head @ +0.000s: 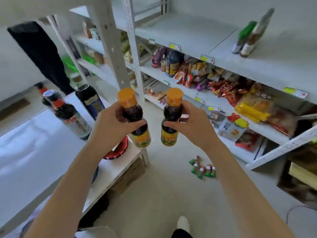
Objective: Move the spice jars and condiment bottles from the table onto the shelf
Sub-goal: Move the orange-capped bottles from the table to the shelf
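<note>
My left hand [111,124] grips a dark sauce bottle [133,111] with an orange cap and a yellow label. A matching second bottle [171,114] is gripped by my right hand [192,124]. Both bottles are held upright in the air between the white table [34,143] on the left and the white shelf [197,35] on the right. Three dark condiment bottles [70,115] still stand on the table's far end. Two bottles [247,36] stand on the upper shelf board, one with a green top.
Lower shelf boards hold a big dark bottle [173,63] and many snack packets [223,86]. Several small green-capped jars [203,167] lie on the floor. A red dish [118,150] sits at the table edge, a cardboard box [128,176] beneath it.
</note>
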